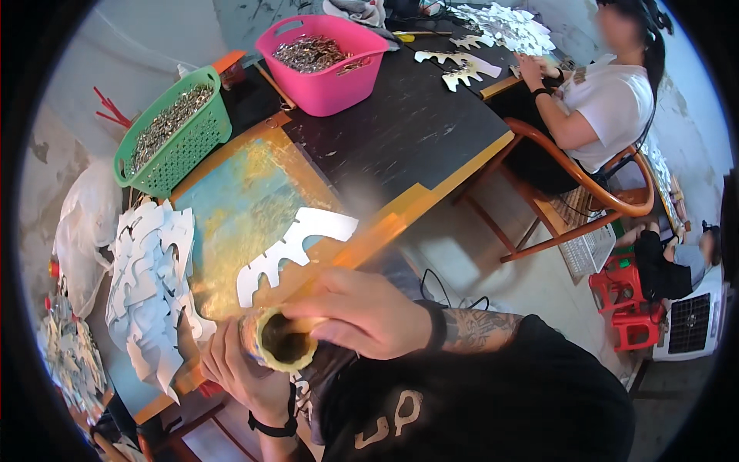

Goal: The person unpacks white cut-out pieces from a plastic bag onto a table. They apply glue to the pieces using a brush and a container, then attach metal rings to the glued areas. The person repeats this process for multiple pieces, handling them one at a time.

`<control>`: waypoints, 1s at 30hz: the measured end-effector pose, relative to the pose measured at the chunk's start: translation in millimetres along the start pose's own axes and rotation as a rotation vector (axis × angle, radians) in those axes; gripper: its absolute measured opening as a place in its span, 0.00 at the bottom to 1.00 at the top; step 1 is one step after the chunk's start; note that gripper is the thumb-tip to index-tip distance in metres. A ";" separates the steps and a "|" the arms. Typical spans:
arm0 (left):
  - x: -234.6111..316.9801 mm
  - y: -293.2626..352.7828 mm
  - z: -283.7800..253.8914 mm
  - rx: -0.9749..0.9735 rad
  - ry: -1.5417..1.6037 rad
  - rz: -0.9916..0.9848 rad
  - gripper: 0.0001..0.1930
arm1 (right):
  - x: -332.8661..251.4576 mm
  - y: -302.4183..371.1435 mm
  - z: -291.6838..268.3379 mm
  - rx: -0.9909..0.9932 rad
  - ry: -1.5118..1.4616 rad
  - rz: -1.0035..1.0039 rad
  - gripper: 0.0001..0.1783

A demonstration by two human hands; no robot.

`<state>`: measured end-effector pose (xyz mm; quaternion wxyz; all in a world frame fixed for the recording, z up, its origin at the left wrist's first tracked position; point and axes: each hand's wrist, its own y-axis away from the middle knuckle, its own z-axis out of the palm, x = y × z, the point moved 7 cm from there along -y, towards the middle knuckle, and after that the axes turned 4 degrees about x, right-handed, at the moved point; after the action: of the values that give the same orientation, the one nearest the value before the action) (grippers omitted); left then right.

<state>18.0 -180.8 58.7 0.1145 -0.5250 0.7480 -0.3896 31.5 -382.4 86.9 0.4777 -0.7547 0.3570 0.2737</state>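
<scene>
My left hand (242, 369) is wrapped round a small round can (265, 360) with a yellow-crusted rim and a dark inside. The can is tipped so that its mouth faces up toward me. Over that mouth, my right hand (362, 312) pinches a tan stick-like tool (306, 325); its lower end reaches into the can, and its tip cannot be made out. Just beyond both hands, a white cut-out strip (289, 245) with a scalloped edge lies on the yellow-stained work surface (231, 196). A pile of similar white cut-outs (150, 285) lies to the left.
A green basket (181, 146) and a pink basket (335, 86), both with small metal pieces, stand at the back. A co-worker (604, 100) sits in a wooden chair (570, 173) at the far right, near more cut-outs (508, 29). Red stools (627, 296) stand behind.
</scene>
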 end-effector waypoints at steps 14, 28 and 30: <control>-24.5 -5.3 7.8 0.011 0.000 -0.102 0.34 | -10.5 -26.4 4.2 0.140 0.010 -0.079 0.12; -43.1 -7.1 -12.8 0.082 0.005 -0.125 0.30 | -45.2 -25.3 -25.3 0.243 0.072 -0.328 0.19; -38.6 -3.4 -6.6 0.052 0.042 -0.114 0.28 | -47.8 -32.3 -11.0 0.169 0.090 -0.347 0.19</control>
<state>32.8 -144.5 56.3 0.0897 -0.5553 0.7088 -0.4257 29.6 -369.9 144.2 0.5626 -0.7737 0.2644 0.1223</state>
